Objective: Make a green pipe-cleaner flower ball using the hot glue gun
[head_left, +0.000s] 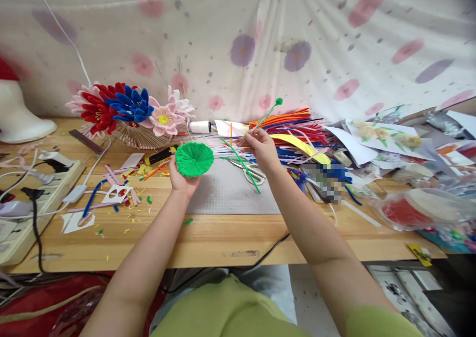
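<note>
Head view: I note two bare forearms entering from the bottom edge, past a green shirt (230, 307), both angled inward over the wooden table (111, 247). The left forearm (148, 257) runs up and to the right; the right forearm (308, 208) slants up and to the left, its wrist reaching farther forward than the other.

The left hand (182, 182) is raised above the left edge of the grey mat (230, 203), gripping a green dished disc (194, 159) from below and the side. The disc's ribbed hollow is turned towards the camera; the fingers behind it are mostly hidden from me.

The right hand (261, 147) is raised well apart from the disc, knuckles up, thumb and fingers pinching a thin green stem (267, 114). The stem slants up and to the right, ending in a small green ball (278, 101). Below this hand I record a green strip (243, 166) crossing scissors (260, 180); I cannot tell whether the hand touches the strip.

Beyond lie a bundle of coloured stems (297, 114), a white spool (200, 127) and, at left, fabric-like flowers (133, 104) on a ribbed fan (143, 137). A flower-printed curtain (208, 44) hangs behind.
</note>
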A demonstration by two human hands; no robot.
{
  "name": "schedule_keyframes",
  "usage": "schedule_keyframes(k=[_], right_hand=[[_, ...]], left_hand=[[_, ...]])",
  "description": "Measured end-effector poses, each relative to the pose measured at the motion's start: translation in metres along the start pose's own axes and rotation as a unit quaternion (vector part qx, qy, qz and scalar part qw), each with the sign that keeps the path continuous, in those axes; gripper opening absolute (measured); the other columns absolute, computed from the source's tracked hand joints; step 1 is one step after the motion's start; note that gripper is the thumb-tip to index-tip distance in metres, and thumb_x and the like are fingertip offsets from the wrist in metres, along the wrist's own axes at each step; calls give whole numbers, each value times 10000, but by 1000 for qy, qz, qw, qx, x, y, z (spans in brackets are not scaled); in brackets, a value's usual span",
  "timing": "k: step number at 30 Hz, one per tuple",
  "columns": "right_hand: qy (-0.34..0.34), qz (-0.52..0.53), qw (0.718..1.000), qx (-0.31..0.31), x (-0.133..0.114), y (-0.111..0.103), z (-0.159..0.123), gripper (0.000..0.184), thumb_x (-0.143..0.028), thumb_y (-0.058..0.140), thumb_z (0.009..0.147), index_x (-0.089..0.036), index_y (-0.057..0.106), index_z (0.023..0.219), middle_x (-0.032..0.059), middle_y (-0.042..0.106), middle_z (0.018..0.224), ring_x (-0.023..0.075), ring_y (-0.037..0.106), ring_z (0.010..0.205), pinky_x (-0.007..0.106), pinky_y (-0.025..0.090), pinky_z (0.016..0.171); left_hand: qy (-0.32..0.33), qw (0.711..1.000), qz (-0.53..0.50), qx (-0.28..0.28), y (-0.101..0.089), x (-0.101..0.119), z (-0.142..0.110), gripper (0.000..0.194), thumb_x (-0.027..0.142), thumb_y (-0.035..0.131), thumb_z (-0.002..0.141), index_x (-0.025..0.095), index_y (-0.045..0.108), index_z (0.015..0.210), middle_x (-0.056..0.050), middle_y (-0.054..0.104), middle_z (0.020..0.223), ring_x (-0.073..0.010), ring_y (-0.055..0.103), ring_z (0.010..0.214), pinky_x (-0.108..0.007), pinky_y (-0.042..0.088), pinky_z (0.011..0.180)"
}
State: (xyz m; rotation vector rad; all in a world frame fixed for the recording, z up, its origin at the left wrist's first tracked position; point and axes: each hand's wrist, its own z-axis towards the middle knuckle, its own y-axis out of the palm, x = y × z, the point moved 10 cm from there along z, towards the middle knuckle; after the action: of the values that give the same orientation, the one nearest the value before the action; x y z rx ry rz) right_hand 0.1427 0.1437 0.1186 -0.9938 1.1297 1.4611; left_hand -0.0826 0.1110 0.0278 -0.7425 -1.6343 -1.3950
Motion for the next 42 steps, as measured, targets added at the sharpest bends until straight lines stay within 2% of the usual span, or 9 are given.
schedule_keyframes(k=[4,8,12,21,26,32,37,39,42], right_hand=[[-37,-25,997,-66,-4,40,-6,318,-454,654,683,-211,455,734,-30,624,690,103,627,624,208,499,532],[-60,-69,990,-110,9,62,-7,277,-428,645,697,-205,483,717,-36,592,633,101,605,589,216,498,523],[-70,-89,988,-102,17,62,-4,207,-369,619,725,-213,484,726,-36,578,637,119,615,620,237,502,542],[-73,-118,983,-121,25,70,-3,136,-336,586,741,-231,500,729,-27,591,649,146,612,645,275,490,574],[-74,-178,971,-142,31,77,-7,113,-337,573,757,-236,525,734,-25,615,653,148,603,653,296,483,634],[-97,-343,927,-118,29,76,-8,65,-266,622,731,-220,583,704,-6,625,691,160,565,704,323,444,717],[-132,-448,873,-137,30,82,-10,83,-251,697,673,-206,631,651,54,639,802,241,507,947,407,381,884],[-134,-445,875,-135,29,78,-6,111,-273,733,634,-204,653,671,62,640,870,253,495,994,427,351,926],[-131,-360,915,-129,19,68,5,140,-327,703,666,-212,679,743,41,648,875,221,545,938,398,373,902]], left_hand=[[-60,993,-88,-55,24,-20,-25,613,637,292,800,209,560,1147,-79,611,1191,-242,566,1106,-415,498,880],[-137,980,-136,-56,28,-40,-37,353,380,494,762,196,601,1043,-67,667,1078,-245,593,1066,-445,479,912],[-169,973,-148,-49,24,-45,-37,312,236,490,698,190,616,979,-55,696,976,-253,621,1009,-473,479,905],[-159,975,-139,-68,25,-43,-35,334,271,473,708,198,604,1006,-61,681,1031,-271,607,1034,-481,475,903],[-153,978,-136,-45,24,-46,-31,319,291,462,727,189,606,992,-61,685,1013,-256,616,1014,-455,479,887],[-119,986,-116,3,22,-43,-24,285,262,432,738,189,619,941,-24,701,936,-208,625,985,-370,480,884],[-104,987,-119,13,24,-40,-19,255,227,417,739,182,619,888,-18,707,882,-203,636,953,-354,491,854],[-106,986,-125,17,23,-40,-19,251,213,409,742,185,615,881,-9,708,872,-192,643,930,-344,496,842],[-129,985,-110,31,19,-45,-22,235,221,416,748,182,609,876,-1,707,829,-181,655,875,-333,503,816]])
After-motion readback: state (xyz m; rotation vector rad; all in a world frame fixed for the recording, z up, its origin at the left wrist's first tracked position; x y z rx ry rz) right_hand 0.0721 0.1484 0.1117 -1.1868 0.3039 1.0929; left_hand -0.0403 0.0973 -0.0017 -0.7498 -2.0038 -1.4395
